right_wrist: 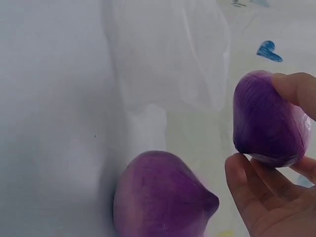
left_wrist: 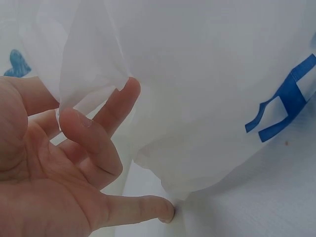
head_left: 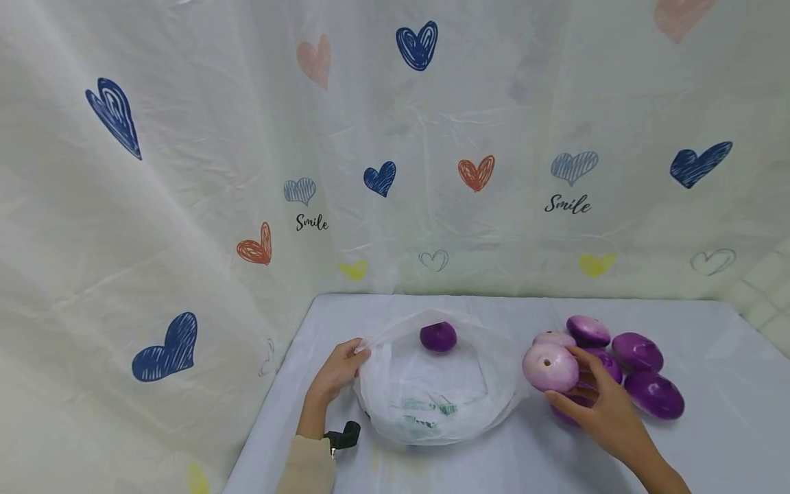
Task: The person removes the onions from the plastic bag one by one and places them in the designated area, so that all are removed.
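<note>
A white plastic bag lies with its mouth spread wide on the table, and one purple onion is inside near its far side. At the bag's left edge my left hand pinches the rim; the thin plastic passes between thumb and fingers in the left wrist view. To the right of the bag, my right hand grips a pale purple onion between thumb and fingers, raised off the table. That held onion appears dark purple from the right wrist.
Several more purple onions lie clustered beside and behind my right hand. One large onion shows low in the right wrist view. Behind the table hangs a pale curtain printed with hearts.
</note>
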`<action>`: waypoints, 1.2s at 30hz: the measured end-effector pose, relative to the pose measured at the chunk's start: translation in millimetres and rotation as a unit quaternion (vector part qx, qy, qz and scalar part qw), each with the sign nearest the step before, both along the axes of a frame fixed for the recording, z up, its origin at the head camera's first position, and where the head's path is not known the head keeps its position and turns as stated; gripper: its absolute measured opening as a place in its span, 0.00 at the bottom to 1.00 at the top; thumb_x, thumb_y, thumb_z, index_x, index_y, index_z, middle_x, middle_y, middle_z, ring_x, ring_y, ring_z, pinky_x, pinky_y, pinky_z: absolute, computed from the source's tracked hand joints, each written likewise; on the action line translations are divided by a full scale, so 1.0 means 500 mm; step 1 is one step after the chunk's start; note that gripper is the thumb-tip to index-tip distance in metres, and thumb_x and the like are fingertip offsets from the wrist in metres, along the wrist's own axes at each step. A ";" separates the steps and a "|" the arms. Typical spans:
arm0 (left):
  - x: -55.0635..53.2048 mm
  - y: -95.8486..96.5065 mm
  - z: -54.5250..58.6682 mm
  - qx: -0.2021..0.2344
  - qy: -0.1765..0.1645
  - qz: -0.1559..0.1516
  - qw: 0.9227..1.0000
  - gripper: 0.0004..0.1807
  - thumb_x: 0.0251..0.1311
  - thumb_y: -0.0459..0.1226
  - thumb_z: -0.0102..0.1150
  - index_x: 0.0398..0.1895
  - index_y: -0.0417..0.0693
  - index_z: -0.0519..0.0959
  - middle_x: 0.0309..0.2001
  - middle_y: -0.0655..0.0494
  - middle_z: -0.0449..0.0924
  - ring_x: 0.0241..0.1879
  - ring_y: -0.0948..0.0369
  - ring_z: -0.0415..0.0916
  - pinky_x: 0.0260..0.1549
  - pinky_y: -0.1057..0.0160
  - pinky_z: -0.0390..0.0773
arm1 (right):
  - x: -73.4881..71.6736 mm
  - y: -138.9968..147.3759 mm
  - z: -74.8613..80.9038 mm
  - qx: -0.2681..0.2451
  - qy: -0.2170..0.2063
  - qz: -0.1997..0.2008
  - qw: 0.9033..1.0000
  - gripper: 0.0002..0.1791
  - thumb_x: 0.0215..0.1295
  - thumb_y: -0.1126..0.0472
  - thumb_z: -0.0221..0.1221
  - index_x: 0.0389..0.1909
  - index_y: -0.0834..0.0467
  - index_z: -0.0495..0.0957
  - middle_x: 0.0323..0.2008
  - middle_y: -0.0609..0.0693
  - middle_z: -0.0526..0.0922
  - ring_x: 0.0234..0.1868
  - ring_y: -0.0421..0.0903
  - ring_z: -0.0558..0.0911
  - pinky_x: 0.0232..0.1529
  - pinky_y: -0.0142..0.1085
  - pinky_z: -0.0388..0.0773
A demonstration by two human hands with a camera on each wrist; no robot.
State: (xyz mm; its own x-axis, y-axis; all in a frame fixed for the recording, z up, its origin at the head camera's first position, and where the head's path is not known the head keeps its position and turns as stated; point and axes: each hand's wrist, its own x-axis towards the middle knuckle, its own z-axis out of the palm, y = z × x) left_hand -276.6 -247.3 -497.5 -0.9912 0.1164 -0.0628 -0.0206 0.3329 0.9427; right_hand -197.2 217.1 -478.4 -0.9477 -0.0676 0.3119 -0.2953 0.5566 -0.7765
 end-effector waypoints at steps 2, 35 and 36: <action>0.000 0.000 0.000 0.000 -0.001 0.000 1.000 0.16 0.76 0.39 0.53 0.61 0.46 0.79 0.27 0.56 0.70 0.24 0.59 0.65 0.26 0.66 0.66 | 0.004 0.010 -0.001 0.004 -0.004 -0.007 1.000 0.46 0.61 0.56 0.73 0.75 0.59 0.59 0.59 0.59 0.74 0.45 0.19 0.75 0.42 0.20 0.78; 0.002 -0.001 -0.001 -0.005 0.005 -0.001 1.000 0.15 0.75 0.40 0.55 0.59 0.46 0.79 0.27 0.55 0.69 0.25 0.56 0.66 0.26 0.66 0.67 | 0.048 0.155 -0.032 0.020 -0.114 -0.115 0.987 0.56 0.66 0.44 0.67 0.82 0.59 0.42 0.67 0.74 0.63 0.41 0.08 0.58 0.34 0.13 0.69; 0.002 -0.001 -0.001 -0.004 0.005 -0.001 1.000 0.14 0.75 0.40 0.55 0.58 0.46 0.79 0.26 0.55 0.69 0.25 0.56 0.66 0.26 0.66 0.67 | 0.049 0.158 -0.033 0.018 -0.118 -0.119 0.986 0.57 0.66 0.44 0.67 0.82 0.60 0.41 0.67 0.74 0.62 0.40 0.08 0.57 0.33 0.13 0.69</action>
State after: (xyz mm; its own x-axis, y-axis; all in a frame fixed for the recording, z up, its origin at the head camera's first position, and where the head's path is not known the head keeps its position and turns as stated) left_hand -275.8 -247.8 -497.9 -0.9916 0.1176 -0.0542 -0.0109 0.3411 0.9399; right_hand -172.8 296.0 -495.0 -0.9838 0.1590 0.0823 0.0341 0.6174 -0.7859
